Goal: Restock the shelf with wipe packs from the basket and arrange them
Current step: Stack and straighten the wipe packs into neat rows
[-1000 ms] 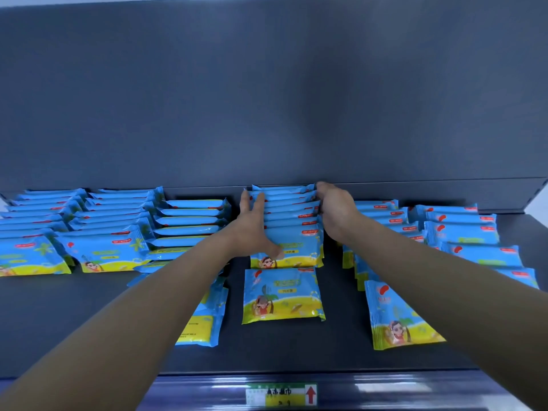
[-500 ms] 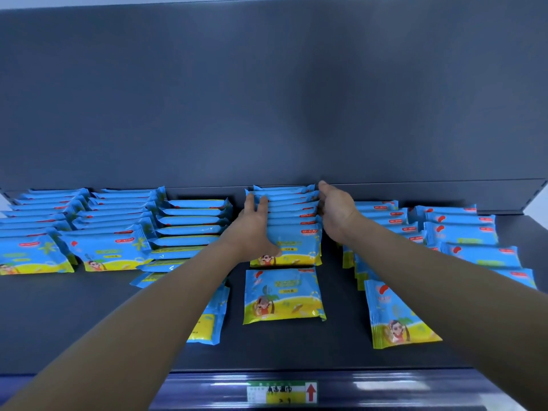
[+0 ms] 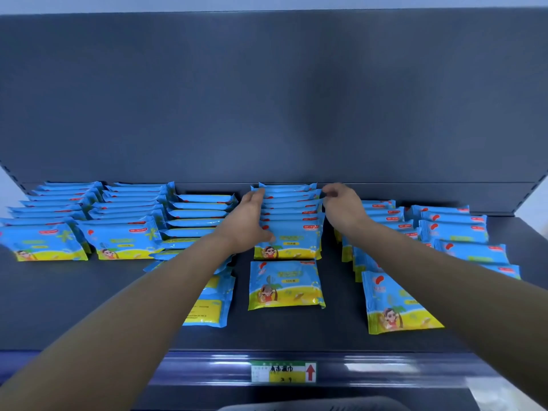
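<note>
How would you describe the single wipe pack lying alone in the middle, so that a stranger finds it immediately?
Start at the price label on the front rail of the shelf. Straight behind it lies one flat wipe pack, face up. Unlike its neighbours, it overlaps no other pack and sits just in front of the middle row that both hands flank.

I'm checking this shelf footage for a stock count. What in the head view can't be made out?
- Row behind the left forearm: the arm hides most of the packs, so no count.
- Centre row: its side edges sit behind the left hand and right hand.
- Price label: print too small and blurred.
- Basket: not identifiable; only a dark shape cut off at the bottom edge.
- Leftmost row: cropped by the left edge.
</note>
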Motion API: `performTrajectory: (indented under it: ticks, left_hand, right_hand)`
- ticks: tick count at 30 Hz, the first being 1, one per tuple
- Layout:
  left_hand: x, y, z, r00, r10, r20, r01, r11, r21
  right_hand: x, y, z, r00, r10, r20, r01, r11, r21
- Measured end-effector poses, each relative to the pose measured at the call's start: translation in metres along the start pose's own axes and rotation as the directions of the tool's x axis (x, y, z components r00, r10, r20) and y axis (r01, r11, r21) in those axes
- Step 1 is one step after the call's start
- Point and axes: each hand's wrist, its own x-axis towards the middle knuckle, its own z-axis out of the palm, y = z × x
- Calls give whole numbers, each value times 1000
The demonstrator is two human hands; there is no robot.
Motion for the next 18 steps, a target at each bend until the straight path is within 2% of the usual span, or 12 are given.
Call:
performTrajectory:
  ticks: [5,10,14,18]
  left_hand:
    - [-16,-5,-20,989,67,-129,-72,997,-39]
    - [-53,-17,-48,982,107,-154,-103,994,33]
    - [-96,-39,-62,986,136,-93,-117,976,186]
    - [-127,-75,-59,993,79,83,-108,887,448]
  right_hand:
    - [-19,-12,4,969,-246,31,248,964,-94]
    - [-40,-32,38,867,-430,251,482,850,-210]
    - [-50,-40,68,754,-459,470,627,716,-307]
    - [-56,-42,93,683,-396,614,668,678,-305]
